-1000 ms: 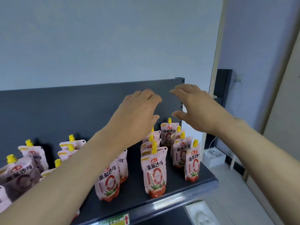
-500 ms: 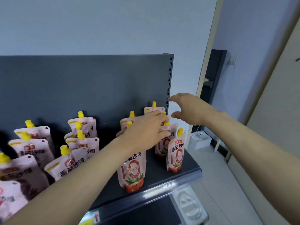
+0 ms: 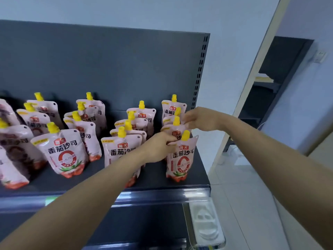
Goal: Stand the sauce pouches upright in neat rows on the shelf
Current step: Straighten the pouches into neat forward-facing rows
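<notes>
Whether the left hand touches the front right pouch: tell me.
Touching. The head view shows the left hand with its fingers curled onto the upper left corner of the front right pouch, with no gap between them.

left hand grips front pouch | right hand pinches pouch behind

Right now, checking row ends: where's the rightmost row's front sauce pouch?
Head view: sauce pouch at the right front corner of the shelf, left hand gripping its top.
</notes>
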`<act>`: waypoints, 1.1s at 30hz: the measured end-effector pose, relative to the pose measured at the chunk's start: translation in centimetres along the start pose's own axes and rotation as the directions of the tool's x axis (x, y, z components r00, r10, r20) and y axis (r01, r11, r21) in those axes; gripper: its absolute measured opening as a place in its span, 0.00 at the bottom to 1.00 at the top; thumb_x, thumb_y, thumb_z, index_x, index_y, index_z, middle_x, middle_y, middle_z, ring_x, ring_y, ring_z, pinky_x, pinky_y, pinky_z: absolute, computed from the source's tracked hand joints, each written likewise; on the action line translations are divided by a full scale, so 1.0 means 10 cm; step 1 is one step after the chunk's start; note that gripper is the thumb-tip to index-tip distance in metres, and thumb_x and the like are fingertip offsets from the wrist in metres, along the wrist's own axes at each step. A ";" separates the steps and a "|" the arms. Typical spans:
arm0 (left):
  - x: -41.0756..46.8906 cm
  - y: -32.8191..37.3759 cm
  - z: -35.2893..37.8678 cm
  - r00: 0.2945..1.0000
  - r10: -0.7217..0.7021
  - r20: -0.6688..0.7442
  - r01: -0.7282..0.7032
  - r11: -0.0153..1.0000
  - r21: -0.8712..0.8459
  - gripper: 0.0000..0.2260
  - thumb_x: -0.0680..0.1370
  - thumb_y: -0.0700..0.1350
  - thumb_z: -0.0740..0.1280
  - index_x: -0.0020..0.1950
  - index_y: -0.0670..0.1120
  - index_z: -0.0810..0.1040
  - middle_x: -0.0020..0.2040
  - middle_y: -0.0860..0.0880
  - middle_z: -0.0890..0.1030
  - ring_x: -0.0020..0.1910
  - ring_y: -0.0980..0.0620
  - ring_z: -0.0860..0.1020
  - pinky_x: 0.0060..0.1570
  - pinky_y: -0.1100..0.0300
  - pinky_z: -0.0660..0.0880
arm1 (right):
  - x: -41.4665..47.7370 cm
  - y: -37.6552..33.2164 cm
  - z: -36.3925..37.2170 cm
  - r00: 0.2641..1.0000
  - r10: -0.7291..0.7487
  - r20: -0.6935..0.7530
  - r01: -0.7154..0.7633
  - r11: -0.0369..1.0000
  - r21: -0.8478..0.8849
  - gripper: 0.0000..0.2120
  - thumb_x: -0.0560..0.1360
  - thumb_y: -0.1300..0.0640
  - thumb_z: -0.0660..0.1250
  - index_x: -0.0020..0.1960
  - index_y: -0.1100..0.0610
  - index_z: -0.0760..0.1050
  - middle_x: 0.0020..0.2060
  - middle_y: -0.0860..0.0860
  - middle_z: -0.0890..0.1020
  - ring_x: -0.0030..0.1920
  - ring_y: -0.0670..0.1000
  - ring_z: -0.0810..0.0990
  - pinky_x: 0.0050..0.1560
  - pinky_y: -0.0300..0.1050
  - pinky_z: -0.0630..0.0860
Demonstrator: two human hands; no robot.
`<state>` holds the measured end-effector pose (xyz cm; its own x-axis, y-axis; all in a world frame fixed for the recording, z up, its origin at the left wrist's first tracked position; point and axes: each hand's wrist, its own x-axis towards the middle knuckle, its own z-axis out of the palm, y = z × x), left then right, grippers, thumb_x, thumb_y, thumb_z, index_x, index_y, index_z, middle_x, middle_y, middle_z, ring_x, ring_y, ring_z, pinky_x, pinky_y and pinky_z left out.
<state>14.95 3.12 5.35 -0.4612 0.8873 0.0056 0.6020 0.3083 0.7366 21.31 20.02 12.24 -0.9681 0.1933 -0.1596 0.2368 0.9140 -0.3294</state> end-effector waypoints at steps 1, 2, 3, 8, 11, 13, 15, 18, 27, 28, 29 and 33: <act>-0.01 0.02 0.01 1.000 -0.009 -0.012 0.008 0.999 -0.045 0.10 0.77 0.38 0.65 0.35 0.41 0.78 0.35 0.48 0.79 0.36 0.66 0.74 0.38 0.69 0.73 | 0.03 0.02 0.01 0.999 -0.024 0.033 0.024 1.000 0.005 0.14 0.77 0.62 0.61 0.61 0.62 0.76 0.63 0.56 0.78 0.63 0.57 0.74 0.65 0.47 0.69; -0.02 0.03 0.02 1.000 -0.019 -0.015 0.018 0.996 -0.090 0.10 0.77 0.38 0.65 0.35 0.43 0.78 0.34 0.52 0.79 0.36 0.68 0.75 0.40 0.71 0.72 | 0.05 0.04 0.03 0.997 -0.042 0.058 0.042 0.999 0.003 0.13 0.77 0.62 0.62 0.60 0.62 0.77 0.60 0.56 0.79 0.61 0.57 0.75 0.65 0.52 0.70; -0.04 0.04 0.02 0.999 -0.048 -0.006 0.047 0.992 -0.117 0.08 0.77 0.38 0.65 0.39 0.41 0.80 0.38 0.51 0.81 0.41 0.65 0.78 0.44 0.67 0.74 | 0.07 0.06 0.04 0.996 -0.055 0.076 0.055 0.998 -0.004 0.13 0.76 0.62 0.62 0.58 0.62 0.78 0.58 0.56 0.79 0.60 0.57 0.75 0.64 0.54 0.70; -0.13 0.07 0.03 0.994 -0.099 0.040 0.105 0.970 -0.218 0.10 0.77 0.40 0.65 0.54 0.39 0.81 0.54 0.39 0.82 0.57 0.44 0.79 0.58 0.52 0.76 | 0.18 0.13 0.13 0.990 -0.117 0.076 0.119 0.993 -0.019 0.06 0.77 0.58 0.64 0.45 0.59 0.77 0.47 0.50 0.75 0.52 0.54 0.74 0.55 0.48 0.70; -0.15 0.11 0.03 0.996 -0.088 -0.002 0.084 0.962 -0.259 0.09 0.76 0.42 0.66 0.51 0.40 0.82 0.53 0.38 0.82 0.56 0.41 0.79 0.58 0.46 0.76 | 0.24 0.15 0.22 0.990 -0.135 0.037 0.133 0.990 0.042 0.06 0.78 0.57 0.63 0.47 0.58 0.77 0.48 0.47 0.75 0.53 0.53 0.73 0.57 0.47 0.70; -0.15 0.12 0.01 0.996 -0.084 -0.043 0.070 0.964 -0.255 0.12 0.76 0.44 0.65 0.48 0.34 0.80 0.50 0.30 0.79 0.53 0.34 0.77 0.56 0.41 0.74 | 0.26 0.15 0.27 0.992 -0.125 -0.007 0.125 0.991 0.051 0.10 0.79 0.58 0.61 0.48 0.63 0.79 0.51 0.53 0.78 0.54 0.55 0.75 0.60 0.51 0.71; -0.14 0.11 0.00 0.995 -0.084 -0.047 0.069 0.963 -0.260 0.16 0.76 0.44 0.65 0.47 0.28 0.77 0.48 0.27 0.77 0.47 0.33 0.77 0.54 0.40 0.73 | 0.24 0.16 0.27 0.995 -0.096 -0.027 0.097 0.995 0.035 0.12 0.79 0.58 0.62 0.43 0.63 0.79 0.44 0.54 0.79 0.48 0.55 0.75 0.51 0.46 0.72; -0.10 0.08 -0.02 0.996 -0.091 0.000 0.088 0.960 -0.268 0.19 0.77 0.44 0.65 0.47 0.25 0.74 0.43 0.36 0.75 0.44 0.44 0.73 0.51 0.40 0.73 | 0.17 0.17 0.22 0.999 -0.040 -0.017 0.041 0.999 0.031 0.16 0.78 0.58 0.63 0.32 0.58 0.73 0.31 0.47 0.69 0.37 0.49 0.69 0.37 0.36 0.64; 0.02 -0.04 -0.07 0.998 -0.066 -0.009 0.063 0.977 -0.203 0.08 0.76 0.43 0.66 0.42 0.40 0.81 0.41 0.41 0.81 0.44 0.47 0.79 0.42 0.60 0.77 | 0.17 0.21 0.22 0.994 0.073 0.082 -0.088 0.976 0.201 0.16 0.78 0.57 0.64 0.55 0.70 0.77 0.52 0.67 0.79 0.54 0.64 0.80 0.56 0.58 0.79; 0.02 -0.06 -0.06 0.998 -0.068 -0.003 0.066 0.982 -0.175 0.08 0.76 0.42 0.67 0.42 0.39 0.81 0.42 0.40 0.81 0.44 0.47 0.79 0.42 0.59 0.77 | 0.18 0.21 0.25 0.994 0.086 0.063 -0.098 0.969 0.227 0.14 0.78 0.57 0.64 0.55 0.68 0.78 0.51 0.65 0.80 0.54 0.62 0.81 0.56 0.58 0.79; 0.01 -0.08 -0.06 0.997 -0.074 0.011 0.075 0.987 -0.141 0.08 0.75 0.42 0.68 0.43 0.37 0.81 0.43 0.39 0.82 0.44 0.48 0.80 0.41 0.60 0.78 | 0.19 0.21 0.28 0.994 0.103 0.040 -0.110 0.959 0.261 0.12 0.77 0.58 0.65 0.55 0.66 0.78 0.48 0.61 0.80 0.52 0.60 0.81 0.56 0.57 0.79; 0.03 -0.12 -0.02 0.997 -0.079 0.007 0.080 0.994 -0.081 0.07 0.74 0.40 0.69 0.46 0.36 0.81 0.47 0.44 0.84 0.42 0.57 0.81 0.36 0.66 0.79 | 0.18 0.18 0.32 0.994 0.108 0.011 -0.106 0.947 0.303 0.13 0.78 0.60 0.63 0.52 0.70 0.78 0.46 0.61 0.77 0.49 0.60 0.82 0.53 0.58 0.80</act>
<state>13.96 2.99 4.57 -0.5028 0.8625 -0.0579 0.5086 0.3493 0.7870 20.26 20.89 8.37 -0.9359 0.2869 -0.2042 0.3518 0.7373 -0.5768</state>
